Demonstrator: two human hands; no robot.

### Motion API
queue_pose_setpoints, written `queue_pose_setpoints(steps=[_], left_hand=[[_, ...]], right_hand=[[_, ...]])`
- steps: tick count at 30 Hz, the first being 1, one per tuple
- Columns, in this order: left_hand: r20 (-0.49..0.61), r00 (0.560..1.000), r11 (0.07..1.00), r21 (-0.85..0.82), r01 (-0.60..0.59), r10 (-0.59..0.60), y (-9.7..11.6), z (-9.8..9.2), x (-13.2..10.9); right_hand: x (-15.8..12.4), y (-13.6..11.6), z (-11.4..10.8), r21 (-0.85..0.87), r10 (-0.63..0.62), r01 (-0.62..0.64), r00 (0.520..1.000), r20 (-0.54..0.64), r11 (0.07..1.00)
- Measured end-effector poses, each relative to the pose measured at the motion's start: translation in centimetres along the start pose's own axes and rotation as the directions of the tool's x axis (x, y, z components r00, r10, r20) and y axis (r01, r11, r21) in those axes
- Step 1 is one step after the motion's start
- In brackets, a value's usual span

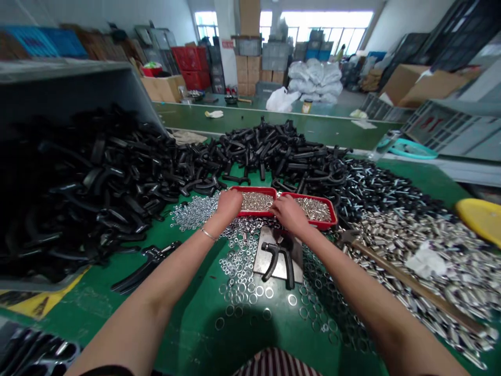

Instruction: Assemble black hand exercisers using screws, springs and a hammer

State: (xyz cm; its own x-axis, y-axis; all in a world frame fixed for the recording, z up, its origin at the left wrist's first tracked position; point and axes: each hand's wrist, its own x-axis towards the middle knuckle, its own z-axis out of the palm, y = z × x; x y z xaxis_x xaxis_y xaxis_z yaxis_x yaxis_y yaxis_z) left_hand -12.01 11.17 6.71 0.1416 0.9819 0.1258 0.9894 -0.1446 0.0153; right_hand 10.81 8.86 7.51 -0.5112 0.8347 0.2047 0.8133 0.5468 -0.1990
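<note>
At the left end of a red tray (256, 213) of small metal pieces, my left hand (230, 203) is closed; its fingertips are hidden. My right hand (288, 210) reaches where this tray meets a second red tray (331, 223), also filled with small metal parts. Its fingers are curled together, and whatever they hold is too small to make out. Nearer me, a black two-handled tool part (288, 265) lies on a metal plate (270, 267). Loose metal rings (241, 287) and small nuts (191, 211) are scattered around it.
Black handles (282, 149) are heaped behind the trays and spill from a grey crate (144, 104) at left. On the right lie metal sleeves (391, 235), black parts with pins (376, 183) and a wooden-handled hammer (410, 282). Black handle parts (144, 269) lie beside my left forearm.
</note>
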Motion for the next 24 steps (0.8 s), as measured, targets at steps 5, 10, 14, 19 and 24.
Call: queue_pose_setpoints(steps=[5, 10, 14, 19, 24], left_hand=[[-0.058, 0.998, 1.0, 0.009, -0.005, 0.005, 0.6, 1.1, -1.2], [-0.063, 0.998, 1.0, -0.03, 0.008, -0.01, 0.3, 2.0, -0.7], [-0.096, 0.995, 0.997, -0.067, 0.034, -0.04, -0.3, 2.2, -0.5], [-0.25, 0.968, 0.958, -0.279, -0.067, -0.005, 2.0, 1.0, -4.4], [-0.085, 0.927, 0.757, -0.553, -0.348, 0.364, 7.9, 1.0, -10.5]], right_hand=[[5.7, -1.3, 2.8, -0.012, -0.011, 0.012, 0.999, 0.039, 1.0], [6.1, -0.7, 4.1, 0.002, 0.017, -0.018, 0.999, 0.046, 1.0], [5.7, -0.7, 4.2, 0.011, 0.051, -0.051, 0.999, 0.017, 0.999], [5.7, -0.8, 4.5, 0.042, 0.085, -0.084, 0.996, -0.004, 0.996], [5.7, -0.4, 4.8, 0.122, 0.07, -0.07, 0.998, 0.002, 0.99]])
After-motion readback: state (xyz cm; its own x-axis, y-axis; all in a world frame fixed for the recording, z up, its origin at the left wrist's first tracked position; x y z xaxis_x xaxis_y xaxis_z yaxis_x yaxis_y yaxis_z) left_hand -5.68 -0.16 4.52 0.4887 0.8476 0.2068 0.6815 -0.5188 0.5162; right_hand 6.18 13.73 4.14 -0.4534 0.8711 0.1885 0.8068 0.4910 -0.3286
